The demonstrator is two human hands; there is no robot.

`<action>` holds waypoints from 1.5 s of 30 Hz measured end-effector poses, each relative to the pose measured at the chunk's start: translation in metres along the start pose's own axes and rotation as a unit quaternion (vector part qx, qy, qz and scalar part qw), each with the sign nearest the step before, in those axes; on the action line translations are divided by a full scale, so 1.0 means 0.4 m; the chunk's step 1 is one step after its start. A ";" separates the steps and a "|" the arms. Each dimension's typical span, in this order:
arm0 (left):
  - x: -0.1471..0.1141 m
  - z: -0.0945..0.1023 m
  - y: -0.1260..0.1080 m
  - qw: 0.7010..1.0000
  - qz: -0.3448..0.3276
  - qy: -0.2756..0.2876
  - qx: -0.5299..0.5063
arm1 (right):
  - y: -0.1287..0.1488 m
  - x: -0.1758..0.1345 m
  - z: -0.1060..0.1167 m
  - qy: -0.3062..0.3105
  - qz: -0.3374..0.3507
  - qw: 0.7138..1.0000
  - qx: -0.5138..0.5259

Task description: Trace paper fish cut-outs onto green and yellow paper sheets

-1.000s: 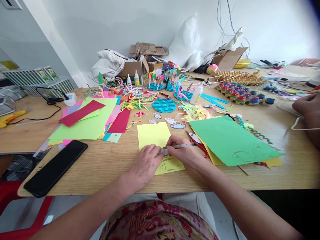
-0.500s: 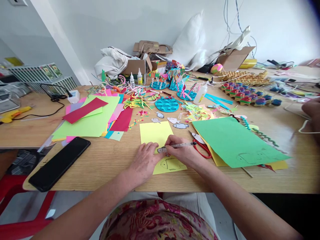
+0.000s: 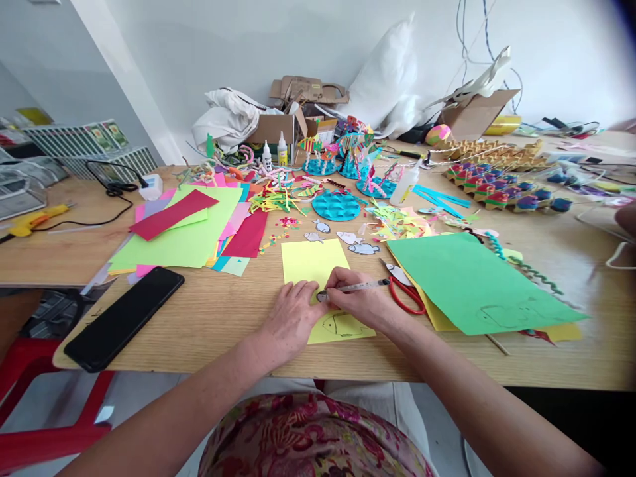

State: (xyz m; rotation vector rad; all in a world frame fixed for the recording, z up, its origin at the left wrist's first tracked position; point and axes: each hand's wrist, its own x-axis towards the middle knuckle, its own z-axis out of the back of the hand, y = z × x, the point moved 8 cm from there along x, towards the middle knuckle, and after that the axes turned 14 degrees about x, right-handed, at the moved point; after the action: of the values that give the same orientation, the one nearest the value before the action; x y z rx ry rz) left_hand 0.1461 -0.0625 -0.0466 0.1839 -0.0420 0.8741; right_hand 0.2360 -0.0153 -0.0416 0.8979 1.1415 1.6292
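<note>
My right hand (image 3: 356, 298) grips a slim clear pen (image 3: 366, 285), its tip end low over a yellow sheet of paper (image 3: 309, 255). Flat on that sheet lies my left hand (image 3: 289, 319), fingers stretched out, its thumb beside a small paper fish cutout (image 3: 322, 296) partly covered by my fingers. A pencil-like fish outline (image 3: 342, 324) shows on the paper below my hands. Several grey-white fish cutouts (image 3: 364, 249) rest beyond the sheet's far edge. Red-handled scissors (image 3: 410, 301) lie right of my right hand, with another fish cutout on the blades.
A green sheet (image 3: 477, 278) with a faint fish drawing lies at right. Coloured papers (image 3: 199, 232) are stacked at left, near a black phone (image 3: 126, 318). Behind are a blue scalloped disc (image 3: 336, 206), glue bottles (image 3: 406, 182), paper scraps and painted egg-carton pieces (image 3: 501, 189).
The whole view has shifted slightly, so things appear a little further right. My right hand still holds the pen at the fish cutout, and my left hand stays on the paper.
</note>
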 end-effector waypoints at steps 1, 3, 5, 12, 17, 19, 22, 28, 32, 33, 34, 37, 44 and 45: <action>0.000 0.001 0.000 1.000 0.000 0.002 0.000 | 0.001 0.000 -0.002 0.003 -0.001 1.000 0.001; 0.001 0.002 0.000 1.000 0.000 0.007 0.002 | 0.003 0.000 -0.005 0.011 -0.003 1.000 0.002; 0.001 0.003 -0.001 1.000 0.001 0.012 0.003 | 0.006 -0.001 -0.007 0.016 -0.004 1.000 0.002; 0.001 0.004 -0.001 1.000 0.000 0.006 -0.002 | 0.012 -0.002 -0.009 0.016 -0.007 1.000 0.013; -0.001 0.001 -0.001 1.000 -0.002 -0.005 0.009 | 0.021 -0.007 0.010 0.002 -0.005 0.998 0.056; -0.001 -0.001 -0.001 1.000 -0.003 -0.008 0.017 | 0.028 -0.016 0.036 -0.025 0.008 0.997 0.076; 0.001 -0.004 0.002 1.000 -0.004 -0.004 0.026 | 0.033 -0.042 0.088 -0.092 0.031 0.995 0.040; 0.020 0.013 0.006 0.999 -0.030 0.016 0.036 | 0.018 -0.090 0.120 -0.090 0.068 0.977 -0.182; 0.051 0.034 0.002 0.997 -0.046 0.054 0.018 | 0.002 -0.092 0.110 -0.059 0.086 0.964 -0.245; 0.060 0.038 -0.002 0.996 -0.053 0.066 0.012 | -0.001 -0.090 0.106 -0.052 0.089 0.961 -0.255; 0.069 0.041 -0.005 0.995 -0.060 0.074 0.007 | -0.003 -0.088 0.102 -0.045 0.093 0.959 -0.264; 0.096 0.048 -0.012 0.994 -0.076 0.082 0.001 | -0.005 -0.086 0.093 -0.039 0.111 0.951 -0.285; 0.139 0.028 0.002 0.990 -0.081 0.117 -0.018 | -0.013 -0.093 0.090 -0.062 0.137 0.944 -0.293; 0.143 0.027 0.005 0.989 -0.081 0.120 -0.019 | -0.016 -0.093 0.090 -0.064 0.137 0.945 -0.291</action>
State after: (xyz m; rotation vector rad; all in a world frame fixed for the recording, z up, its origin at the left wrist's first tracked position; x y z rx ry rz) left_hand 0.1818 -0.0198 -0.0295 0.0446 0.1784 0.7266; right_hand 0.2819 -0.0400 -0.0388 0.7726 0.4059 1.9510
